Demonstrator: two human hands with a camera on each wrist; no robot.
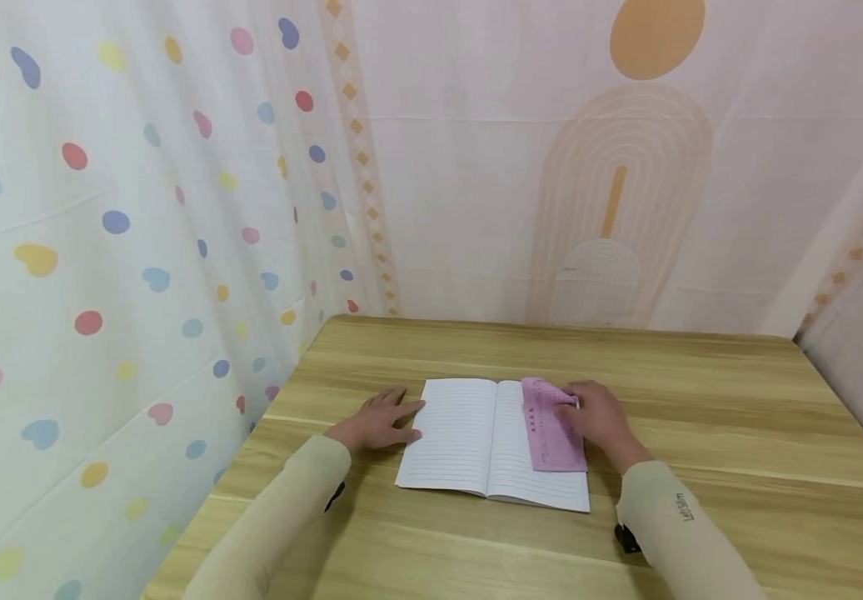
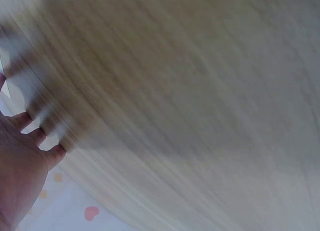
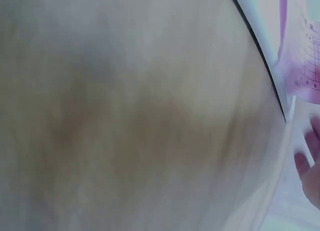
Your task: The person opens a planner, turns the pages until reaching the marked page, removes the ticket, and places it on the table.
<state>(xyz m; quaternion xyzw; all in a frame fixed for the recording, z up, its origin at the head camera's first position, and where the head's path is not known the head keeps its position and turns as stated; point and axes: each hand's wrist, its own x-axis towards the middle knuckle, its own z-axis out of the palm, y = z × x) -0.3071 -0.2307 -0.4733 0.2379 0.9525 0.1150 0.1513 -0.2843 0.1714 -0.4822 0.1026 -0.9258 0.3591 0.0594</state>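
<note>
An open lined notebook point(image 1: 452, 433) lies on the wooden table, its two white pages facing up. Over its right page is a pink sheet point(image 1: 551, 437) with dark print, its upper right part bent up; a printed grid shows on it in the right wrist view. My right hand point(image 1: 602, 419) pinches the sheet's right edge between thumb and fingers. Spread along the notebook's left edge, the fingers of my left hand point(image 1: 381, 422) are extended, thumb and index finger at the page. In the left wrist view the left hand point(image 2: 22, 156) appears at the left border.
The wooden table point(image 1: 716, 408) reaches back to a patterned curtain point(image 1: 461, 208). Another curtain with coloured dots point(image 1: 139, 333) hangs along the left side. Dark wrist devices show below both sleeves.
</note>
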